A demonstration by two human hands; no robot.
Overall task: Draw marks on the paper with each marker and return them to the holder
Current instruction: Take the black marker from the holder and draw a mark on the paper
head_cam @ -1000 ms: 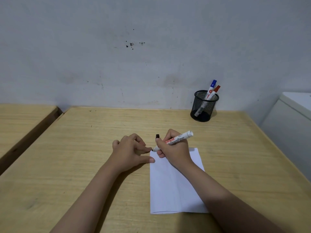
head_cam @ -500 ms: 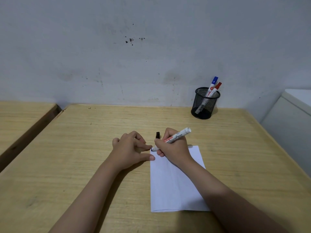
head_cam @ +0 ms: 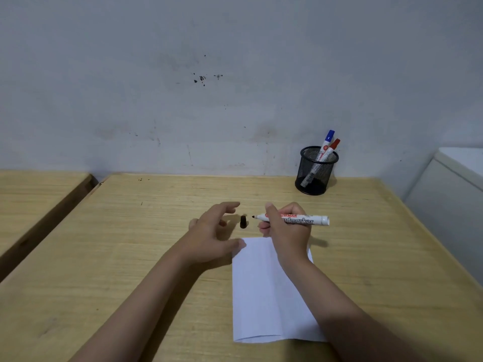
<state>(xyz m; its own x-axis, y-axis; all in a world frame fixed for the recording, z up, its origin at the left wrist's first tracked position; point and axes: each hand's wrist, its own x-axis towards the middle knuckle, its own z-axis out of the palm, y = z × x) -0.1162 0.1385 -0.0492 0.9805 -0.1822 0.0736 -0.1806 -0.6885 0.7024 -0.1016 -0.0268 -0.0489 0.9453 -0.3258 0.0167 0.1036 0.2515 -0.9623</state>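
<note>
In the head view, a wooden counter (head_cam: pixel 130 257) is seen set against a grey wall, and a white sheet of paper (head_cam: pixel 264 296) is laid near the front edge, right of centre. No marks can be made out on the paper. The black marker (head_cam: pixel 295 220) is held level above the paper's far edge by the right hand (head_cam: pixel 285 231), whose grip is clenched around the barrel; the uncapped tip is pointed leftward, toward the small black cap (head_cam: pixel 243 222). The cap is blurred, and whether it is standing on the counter cannot be told. It is seen just beyond the paper's far left corner, between the two hands. The left hand (head_cam: pixel 211 236) is spread with its grip released, nothing grasped, the fingers curved around the near side of the cap. From this posture it is judged that the cap is about to be picked up so that the marker can be closed. A black mesh holder (head_cam: pixel 316 173) is placed at the far edge of the counter, toward the right corner, well apart from the hands. Inside it a blue-capped marker (head_cam: pixel 327 142) and a red-capped marker (head_cam: pixel 332 147) are leaned together, caps upward, so each can be drawn out easily. The black marker's return to the holder is not yet done.
</note>
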